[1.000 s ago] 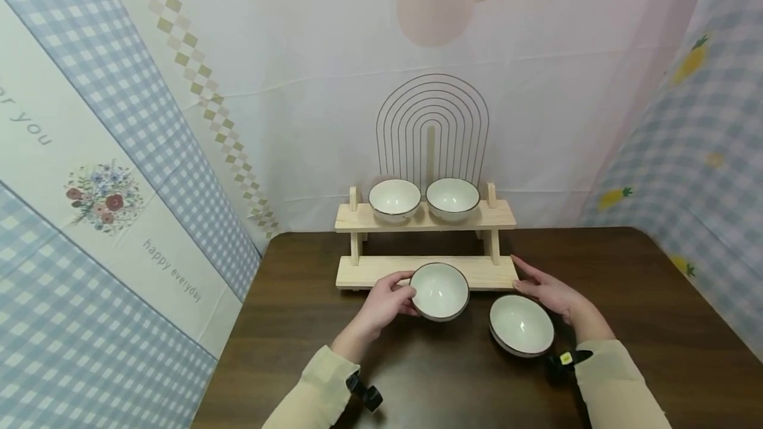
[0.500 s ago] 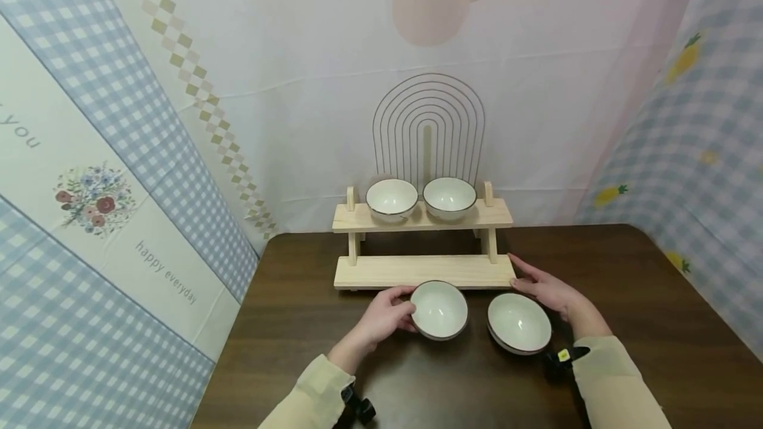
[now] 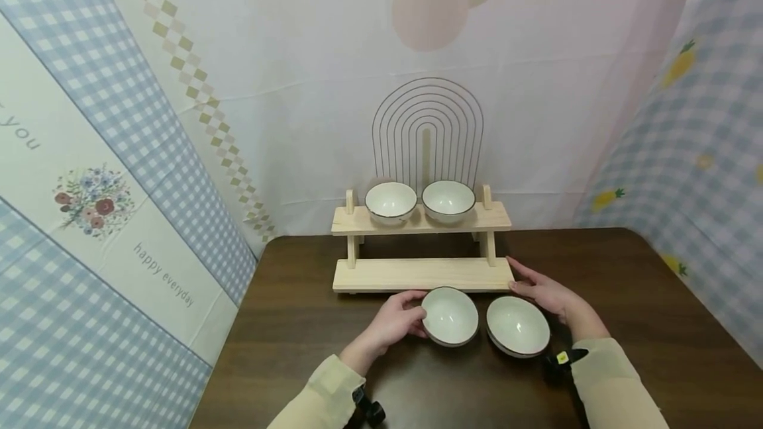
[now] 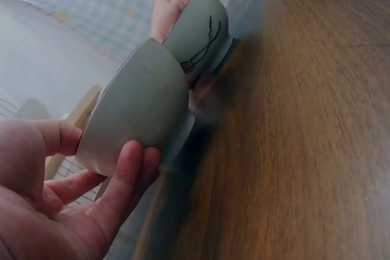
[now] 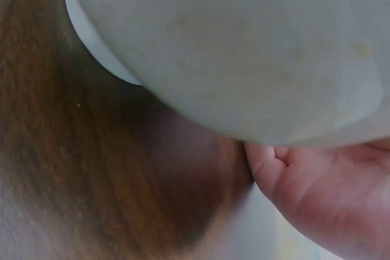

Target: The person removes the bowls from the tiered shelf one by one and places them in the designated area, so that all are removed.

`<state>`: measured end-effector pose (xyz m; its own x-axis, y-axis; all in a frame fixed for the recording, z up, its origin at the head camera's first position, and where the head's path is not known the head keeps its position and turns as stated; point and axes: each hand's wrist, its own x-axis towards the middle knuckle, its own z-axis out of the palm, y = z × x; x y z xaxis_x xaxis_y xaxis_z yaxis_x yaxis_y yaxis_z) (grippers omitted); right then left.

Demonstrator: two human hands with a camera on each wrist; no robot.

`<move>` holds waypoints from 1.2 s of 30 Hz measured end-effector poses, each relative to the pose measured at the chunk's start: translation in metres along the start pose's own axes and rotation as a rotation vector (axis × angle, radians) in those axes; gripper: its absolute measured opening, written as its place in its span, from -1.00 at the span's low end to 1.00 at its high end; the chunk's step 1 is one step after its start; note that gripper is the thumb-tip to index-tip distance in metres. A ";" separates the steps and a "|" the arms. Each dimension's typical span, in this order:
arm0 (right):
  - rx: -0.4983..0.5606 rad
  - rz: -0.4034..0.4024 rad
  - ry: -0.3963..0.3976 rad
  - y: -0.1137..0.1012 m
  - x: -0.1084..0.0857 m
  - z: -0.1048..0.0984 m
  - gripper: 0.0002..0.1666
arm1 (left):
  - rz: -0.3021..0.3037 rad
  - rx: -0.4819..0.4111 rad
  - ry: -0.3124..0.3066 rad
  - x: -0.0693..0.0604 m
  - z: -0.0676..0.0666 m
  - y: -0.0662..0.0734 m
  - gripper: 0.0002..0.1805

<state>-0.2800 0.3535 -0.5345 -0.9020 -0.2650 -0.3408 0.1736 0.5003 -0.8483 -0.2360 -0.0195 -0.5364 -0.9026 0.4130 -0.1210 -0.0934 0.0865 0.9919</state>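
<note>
My left hand (image 3: 393, 321) pinches the left rim of a white, dark-rimmed bowl (image 3: 450, 316), thumb at the rim and fingers on the outer wall. The left wrist view shows this bowl (image 4: 137, 105) from the side; whether its foot touches the table is unclear. A second such bowl (image 3: 518, 326) stands just to its right, a small gap apart. My right hand (image 3: 551, 296) holds the right end of the lower shelf of a pale wooden two-tier stand (image 3: 405, 275), thumb at the front corner. In the right wrist view the second bowl (image 5: 244, 47) hides its fingertips.
Two more white bowls, one left (image 3: 391, 201) and one right (image 3: 448, 200), stand side by side on the stand's upper shelf. The lower shelf carries no bowl. The dark wooden table (image 3: 286, 336) backs onto a fabric-covered wall (image 3: 322, 138).
My left hand has drawn its bowl from over the lower shelf's front edge toward me, then rightward, closer to the second bowl. My right hand has stayed at the shelf's end.
</note>
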 end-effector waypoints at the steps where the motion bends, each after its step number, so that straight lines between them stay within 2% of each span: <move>1: 0.003 0.005 0.002 -0.001 0.000 0.000 0.02 | -0.001 0.000 0.000 0.000 0.001 0.000 -0.41; 12: -0.004 0.026 0.014 -0.003 -0.002 0.000 0.01 | -0.026 -0.005 0.006 -0.005 0.008 0.000 -0.44; 21: 0.002 0.012 0.009 -0.001 -0.004 0.001 0.02 | -0.020 -0.002 0.000 -0.007 0.009 -0.001 -0.43; 36: -0.005 0.009 0.006 0.000 0.000 0.000 0.03 | -0.026 0.000 -0.001 -0.001 0.010 -0.006 -0.43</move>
<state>-0.2802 0.3531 -0.5349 -0.9029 -0.2549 -0.3461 0.1799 0.5072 -0.8428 -0.2297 -0.0111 -0.5430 -0.8997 0.4112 -0.1465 -0.1165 0.0974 0.9884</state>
